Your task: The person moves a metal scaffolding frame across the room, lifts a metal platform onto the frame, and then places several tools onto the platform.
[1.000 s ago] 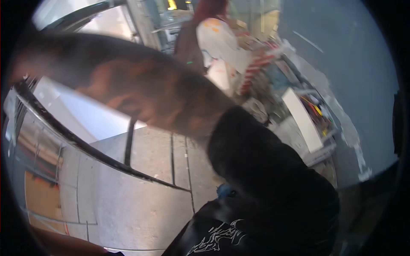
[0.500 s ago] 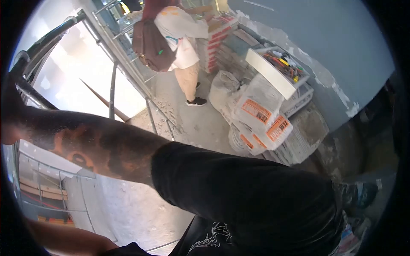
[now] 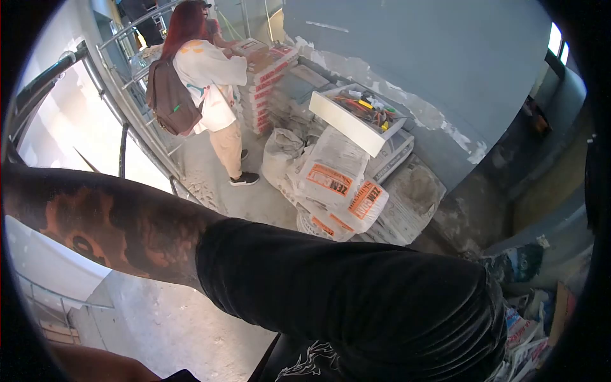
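Note:
A tattooed forearm [image 3: 121,223] with a black sleeve [image 3: 344,286] stretches across the view to the left edge, beside a dark metal scaffold tube [image 3: 48,76]. The hand at its end is out of frame. Part of my other arm [image 3: 95,364] shows at the bottom left, its hand also out of view. Whatever either hand holds or touches is hidden. Beyond the forearm lie white bags with orange labels [image 3: 331,179] and an open white box of tools [image 3: 344,121].
A person [image 3: 210,83] with a dark backpack [image 3: 170,99] stands near stacked red-and-white bags [image 3: 262,102], another person partly behind. A grey wall [image 3: 420,63] rises at the right. Rubbish [image 3: 522,331] lies at the lower right. Scaffold rails [image 3: 124,149] stand on the left.
The view has turned to the right, so the person, bags and tool box sit further left. More of the right-hand passage and rubbish shows. The forearm's end has passed out of the left edge.

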Tool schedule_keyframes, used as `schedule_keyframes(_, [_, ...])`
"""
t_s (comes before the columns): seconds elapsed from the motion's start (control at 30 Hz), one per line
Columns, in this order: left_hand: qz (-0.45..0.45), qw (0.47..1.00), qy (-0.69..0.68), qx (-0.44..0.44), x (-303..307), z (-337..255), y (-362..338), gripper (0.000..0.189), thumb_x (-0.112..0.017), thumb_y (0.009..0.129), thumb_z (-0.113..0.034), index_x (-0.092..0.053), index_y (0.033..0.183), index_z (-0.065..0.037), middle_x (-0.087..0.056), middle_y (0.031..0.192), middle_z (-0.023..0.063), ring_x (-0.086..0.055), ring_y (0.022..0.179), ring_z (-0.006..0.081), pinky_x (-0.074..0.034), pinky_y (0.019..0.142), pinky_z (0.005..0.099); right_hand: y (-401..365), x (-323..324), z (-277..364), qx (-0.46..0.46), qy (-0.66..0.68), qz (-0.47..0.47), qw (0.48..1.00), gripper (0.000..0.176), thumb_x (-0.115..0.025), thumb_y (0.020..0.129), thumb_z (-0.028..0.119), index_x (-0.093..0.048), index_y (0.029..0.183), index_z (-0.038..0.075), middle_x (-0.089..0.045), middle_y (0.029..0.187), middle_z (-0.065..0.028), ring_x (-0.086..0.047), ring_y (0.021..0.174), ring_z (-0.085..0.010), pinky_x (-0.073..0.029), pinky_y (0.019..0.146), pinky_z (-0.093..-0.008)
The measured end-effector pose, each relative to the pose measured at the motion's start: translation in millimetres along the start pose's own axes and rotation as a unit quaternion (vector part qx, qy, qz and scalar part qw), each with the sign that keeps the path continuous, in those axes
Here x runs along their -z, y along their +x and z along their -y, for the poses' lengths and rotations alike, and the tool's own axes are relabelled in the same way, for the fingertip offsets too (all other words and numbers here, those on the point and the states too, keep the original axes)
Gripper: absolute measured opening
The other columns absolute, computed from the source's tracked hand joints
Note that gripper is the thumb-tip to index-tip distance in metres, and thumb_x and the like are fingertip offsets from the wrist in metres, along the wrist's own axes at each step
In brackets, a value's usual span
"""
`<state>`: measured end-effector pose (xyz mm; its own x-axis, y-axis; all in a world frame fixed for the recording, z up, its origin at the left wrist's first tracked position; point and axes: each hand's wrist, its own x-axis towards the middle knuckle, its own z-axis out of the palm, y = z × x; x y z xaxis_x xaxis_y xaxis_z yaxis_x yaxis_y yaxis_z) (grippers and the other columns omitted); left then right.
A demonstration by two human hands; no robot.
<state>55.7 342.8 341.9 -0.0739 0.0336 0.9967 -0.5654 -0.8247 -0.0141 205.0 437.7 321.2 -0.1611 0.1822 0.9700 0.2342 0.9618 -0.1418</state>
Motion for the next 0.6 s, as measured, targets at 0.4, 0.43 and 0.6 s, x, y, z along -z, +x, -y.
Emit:
schedule_keyframes(0.4, [-0.085, 0.988, 0.128, -0.029, -2, -3, 2, 0.026, -0.052, 0.084, -0.033, -0.062, 0.083, -0.008, -0.059, 0.072, 0.0077, -0.057, 0.078, 0.0251, -0.041, 0.084, 0.0487, 3, 7, -15, 0.032, 0.014, -0.012, 0.999, 0.050, -0.040, 0.095, 0.043, -0.065, 0.092, 0.000, -0.066, 0.095, -0.0198, -0.061, 0.097, -0.0341, -0.043, 0.090, -0.0440])
schedule_keyframes(0.43, [-0.079, 0.987, 0.135, -0.030, -1, -2, 3, 0.026, -0.052, 0.084, -0.033, -0.062, 0.083, -0.008, -0.059, 0.072, 0.0077, -0.057, 0.078, 0.0251, -0.041, 0.084, 0.0487, 4, 7, -17, 0.033, 0.015, 0.000, 0.999, 0.049, -0.040, 0.095, 0.043, -0.065, 0.091, 0.001, -0.066, 0.095, -0.0191, -0.061, 0.096, -0.0336, -0.043, 0.089, -0.0436])
schedule_keyframes(0.6, [-0.096, 0.985, 0.141, -0.018, 1, -5, 2, 0.022, -0.052, 0.085, -0.026, -0.062, 0.085, -0.006, -0.060, 0.073, 0.0067, -0.057, 0.077, 0.0239, -0.043, 0.082, 0.0450, 6, -1, -32, 0.098, -0.014, -0.053, 0.994, 0.050, -0.040, 0.094, 0.047, -0.063, 0.089, 0.003, -0.065, 0.088, -0.0132, -0.061, 0.089, -0.0299, -0.043, 0.086, -0.0416])
